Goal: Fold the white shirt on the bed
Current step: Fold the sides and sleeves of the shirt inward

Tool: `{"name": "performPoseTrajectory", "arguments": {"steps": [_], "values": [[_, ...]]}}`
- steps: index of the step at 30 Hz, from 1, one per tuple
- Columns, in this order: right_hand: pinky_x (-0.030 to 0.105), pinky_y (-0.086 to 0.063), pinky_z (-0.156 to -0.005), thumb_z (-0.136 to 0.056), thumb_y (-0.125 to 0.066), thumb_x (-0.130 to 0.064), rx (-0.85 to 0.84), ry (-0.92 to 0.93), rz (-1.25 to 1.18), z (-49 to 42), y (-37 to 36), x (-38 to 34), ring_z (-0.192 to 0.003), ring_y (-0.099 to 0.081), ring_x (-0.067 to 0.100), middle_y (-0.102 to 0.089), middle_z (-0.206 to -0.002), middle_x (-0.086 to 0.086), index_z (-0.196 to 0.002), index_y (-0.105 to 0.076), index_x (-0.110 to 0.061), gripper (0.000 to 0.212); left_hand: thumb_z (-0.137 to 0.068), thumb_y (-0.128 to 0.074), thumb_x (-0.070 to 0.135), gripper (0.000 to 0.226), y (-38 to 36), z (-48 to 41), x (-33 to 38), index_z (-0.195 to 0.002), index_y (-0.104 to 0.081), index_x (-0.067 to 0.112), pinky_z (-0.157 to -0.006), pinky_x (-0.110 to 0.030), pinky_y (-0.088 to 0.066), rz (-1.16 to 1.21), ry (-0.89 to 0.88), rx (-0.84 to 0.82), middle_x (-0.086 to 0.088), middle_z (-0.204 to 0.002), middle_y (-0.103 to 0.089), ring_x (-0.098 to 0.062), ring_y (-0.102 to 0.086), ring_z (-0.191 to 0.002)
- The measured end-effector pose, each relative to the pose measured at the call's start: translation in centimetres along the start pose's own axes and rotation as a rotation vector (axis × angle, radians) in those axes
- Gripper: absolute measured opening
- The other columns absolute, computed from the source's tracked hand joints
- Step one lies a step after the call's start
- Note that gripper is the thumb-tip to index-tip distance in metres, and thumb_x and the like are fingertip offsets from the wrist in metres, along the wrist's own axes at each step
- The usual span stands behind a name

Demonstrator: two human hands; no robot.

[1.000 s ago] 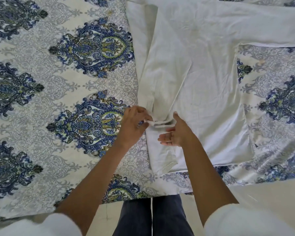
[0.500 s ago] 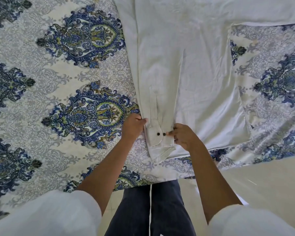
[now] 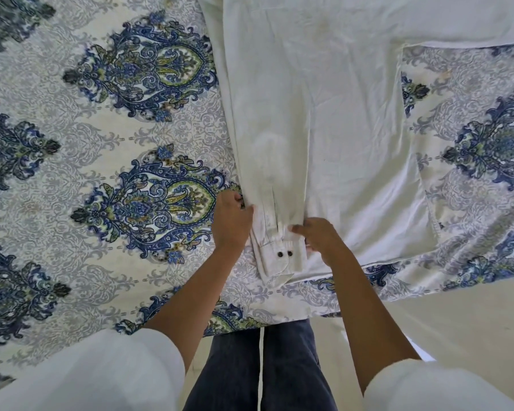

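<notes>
The white shirt (image 3: 339, 137) lies spread flat on the bed, its body reaching toward the near edge. One long sleeve is folded down over the left part of the body, ending in a cuff (image 3: 282, 258) with two dark buttons. My left hand (image 3: 232, 222) pinches the sleeve's left edge just above the cuff. My right hand (image 3: 319, 235) grips the sleeve's right edge at the same height, fingers curled into the cloth. The other sleeve runs off to the upper right.
The bed (image 3: 107, 149) is covered by a cream sheet with blue and green ornament patterns. Its near edge crosses the bottom of the view, with my dark trousers (image 3: 264, 366) and a pale floor (image 3: 472, 336) beyond it.
The sleeve end has been drawn down toward the near hem and laid flat, showing the buttoned cuff. Both hands shifted nearer to me and now hold the sleeve's two edges.
</notes>
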State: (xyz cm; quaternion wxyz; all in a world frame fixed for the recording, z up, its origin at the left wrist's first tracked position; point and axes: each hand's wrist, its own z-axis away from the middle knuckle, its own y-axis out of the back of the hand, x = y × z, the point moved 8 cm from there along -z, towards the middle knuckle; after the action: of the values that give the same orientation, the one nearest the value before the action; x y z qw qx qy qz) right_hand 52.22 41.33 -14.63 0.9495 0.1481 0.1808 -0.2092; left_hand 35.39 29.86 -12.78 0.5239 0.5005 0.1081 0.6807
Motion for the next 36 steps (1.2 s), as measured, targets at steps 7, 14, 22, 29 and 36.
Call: {"name": "performPoseTrajectory", "arguments": {"steps": [7,14,22,29,36], "values": [[0.021,-0.028,-0.051,-0.091,-0.056,-0.022,0.252,0.212,-0.175,-3.5,3.4,-8.8,-0.053,-0.033,0.010,-0.037,-0.060,-0.003,-0.061,-0.037,-0.016,0.036,-0.092,-0.047,0.008,0.021,2.3,-6.5,5.4,-0.112,-0.050,0.004,-0.079,-0.041,-0.045,-0.145,-0.210,0.119,-0.016,-0.116,-0.045,-0.032,-0.047,-0.106],[0.034,-0.041,-0.071,-0.087,-0.060,-0.033,0.284,0.187,-0.451,-9.9,7.0,-18.3,-0.079,-0.051,0.021,-0.063,-0.098,0.025,-0.098,-0.063,0.005,0.040,-0.089,-0.035,-0.001,0.028,5.1,-19.2,9.6,-0.112,-0.050,-0.005,-0.088,-0.041,-0.035,-0.123,-0.164,0.188,-0.023,-0.117,-0.049,-0.038,-0.043,-0.111],[0.035,-0.051,-0.082,-0.078,-0.069,-0.008,0.135,0.088,-0.569,-13.9,8.7,-22.7,-0.089,-0.061,0.026,-0.063,-0.102,0.011,-0.098,-0.063,-0.005,0.021,-0.091,-0.053,0.033,0.047,7.8,-31.5,16.5,-0.120,-0.054,-0.004,-0.089,-0.037,-0.044,0.280,-0.005,-0.063,-0.020,-0.119,-0.060,-0.033,-0.057,-0.110],[0.035,-0.052,-0.081,-0.084,-0.066,-0.022,0.053,0.126,-0.502,-14.3,8.5,-23.1,-0.093,-0.063,0.023,-0.066,-0.101,0.006,-0.087,-0.063,-0.013,0.010,-0.084,-0.067,0.025,0.041,7.9,-36.4,20.4,-0.113,-0.059,-0.003,-0.071,-0.029,-0.040,0.435,0.061,-0.032,-0.017,-0.102,-0.064,-0.027,-0.062,-0.092],[0.026,-0.043,-0.063,-0.085,-0.065,-0.021,0.294,0.204,-0.204,-14.5,9.3,-24.4,-0.077,-0.056,0.018,-0.060,-0.083,0.001,-0.083,-0.064,-0.010,0.011,-0.082,-0.041,-0.017,0.027,10.0,-37.4,18.9,-0.083,-0.060,0.002,-0.070,-0.023,-0.052,1.071,-0.049,0.084,-0.007,-0.084,-0.060,-0.021,-0.060,-0.082]]}}
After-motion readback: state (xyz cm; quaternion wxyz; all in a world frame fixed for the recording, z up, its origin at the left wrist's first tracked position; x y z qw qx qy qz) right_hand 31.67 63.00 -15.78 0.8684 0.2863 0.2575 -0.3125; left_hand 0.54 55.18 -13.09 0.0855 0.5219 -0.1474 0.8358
